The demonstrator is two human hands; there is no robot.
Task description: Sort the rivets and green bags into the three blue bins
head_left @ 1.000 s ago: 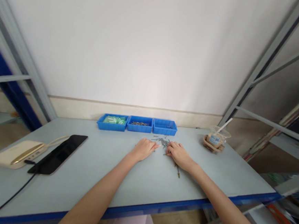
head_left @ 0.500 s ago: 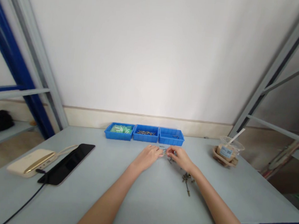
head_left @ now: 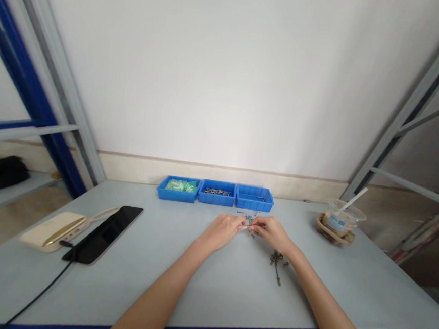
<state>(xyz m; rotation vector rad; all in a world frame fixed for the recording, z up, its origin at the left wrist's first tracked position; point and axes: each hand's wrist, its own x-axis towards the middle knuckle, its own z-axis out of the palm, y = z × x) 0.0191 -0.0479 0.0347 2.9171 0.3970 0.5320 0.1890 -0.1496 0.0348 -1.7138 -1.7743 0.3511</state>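
Observation:
My left hand is closed in a pinch over the table, its fingertips on one end of a thin metal screw. Opposite it, my right hand pinches close to the other end, so the fingertips of both hands almost meet. Fingers hide most of this piece, and its exact kind is hard to make out. Several loose silver screws lie on the table just beyond the fingertips. Near my right forearm rests a small pile of bronze-coloured bolts, one long bolt pointing toward me.
Along the wall stand three blue bins: one with green-and-white packets, one with many screws, one with a few screws. A drink cup sits in a cardboard holder at right. A black tablet and cream box lie left.
The two hands have drawn a little closer around the small metal piece. More loose screws show beyond the fingers. The whole view has shifted slightly.

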